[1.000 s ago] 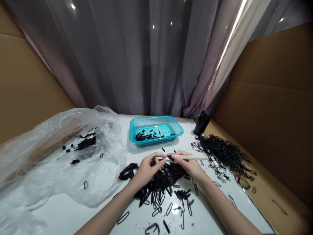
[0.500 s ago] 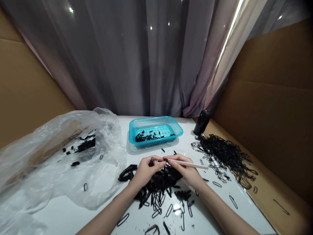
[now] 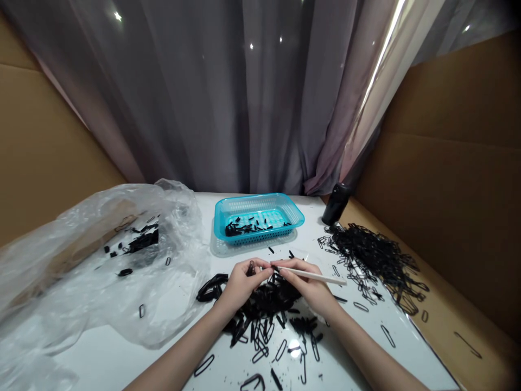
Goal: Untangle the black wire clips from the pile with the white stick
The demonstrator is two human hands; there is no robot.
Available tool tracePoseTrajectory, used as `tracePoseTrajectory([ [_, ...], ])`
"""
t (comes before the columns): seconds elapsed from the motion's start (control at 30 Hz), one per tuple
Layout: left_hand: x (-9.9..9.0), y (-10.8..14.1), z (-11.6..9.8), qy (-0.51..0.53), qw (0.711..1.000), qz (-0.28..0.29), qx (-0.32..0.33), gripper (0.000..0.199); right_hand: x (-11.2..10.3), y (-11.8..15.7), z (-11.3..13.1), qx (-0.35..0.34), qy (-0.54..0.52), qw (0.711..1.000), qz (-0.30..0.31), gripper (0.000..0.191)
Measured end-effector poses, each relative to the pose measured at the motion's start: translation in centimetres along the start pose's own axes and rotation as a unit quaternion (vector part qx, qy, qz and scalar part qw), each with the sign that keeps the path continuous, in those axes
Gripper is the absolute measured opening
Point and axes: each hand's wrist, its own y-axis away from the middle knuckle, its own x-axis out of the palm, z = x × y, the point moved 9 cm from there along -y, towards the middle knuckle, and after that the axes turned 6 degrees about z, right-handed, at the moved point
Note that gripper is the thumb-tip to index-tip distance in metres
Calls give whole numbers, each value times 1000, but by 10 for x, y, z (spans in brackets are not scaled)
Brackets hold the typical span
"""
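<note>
My left hand (image 3: pixel 243 279) is pinched closed on a small black piece (image 3: pixel 251 267), above a heap of black pieces (image 3: pixel 268 298). Close against its fingertips, my right hand (image 3: pixel 307 279) grips a thin white stick (image 3: pixel 325 278) that points out to the right. A tiny dark bit (image 3: pixel 275 268) shows between the two hands' fingertips; its shape is too small to tell. Beyond the hands sits a blue basket (image 3: pixel 300 219) with black pieces in it.
A clear plastic bag (image 3: pixel 101 293) with black pieces spreads over the left side. At the right are a pile of black loops (image 3: pixel 374 258) and a dark cylinder (image 3: pixel 336 204). Cardboard walls (image 3: pixel 456 157) stand on both sides, with a curtain (image 3: pixel 195 98) behind.
The fingertips of both hands have shifted slightly, and my right hand's fingers sit a little lower around the stick. The basket and piles have not moved.
</note>
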Motion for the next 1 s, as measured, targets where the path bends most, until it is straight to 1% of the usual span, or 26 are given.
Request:
tracePoseTrajectory([
  [0.07,0,0,0,-4,1000,2,-4,30,-6,1,8,-29,26,999,-30,17],
  [0.13,0,0,0,-6,1000,1,-8,30,-15,3,14,-43,53,995,-75,19],
  [0.2,0,1,0,-5,1000,-2,-10,30,-23,6,14,-30,61,991,-114,22],
  [0.27,-1,1,-1,-8,1000,-9,-7,29,-26,9,12,-15,60,990,-127,24],
  [0.37,-3,1,-1,-16,1000,-19,5,28,-21,10,12,-28,75,991,-111,21],
  [0.5,-5,1,-2,-29,999,-24,21,27,-6,10,14,-58,86,993,-61,18],
  [0.63,-4,1,-4,-25,999,-20,15,27,4,8,17,-70,85,994,-12,18],
  [0.8,-3,2,-6,-3,1000,-14,5,29,2,9,29,-101,119,988,-19,17],
  [0.9,0,3,-6,4,1000,3,-1,32,1,8,30,-97,132,986,-18,17],
  [1.0,2,4,-7,2,1000,21,-2,37,3,8,30,-94,148,984,-3,18],
])
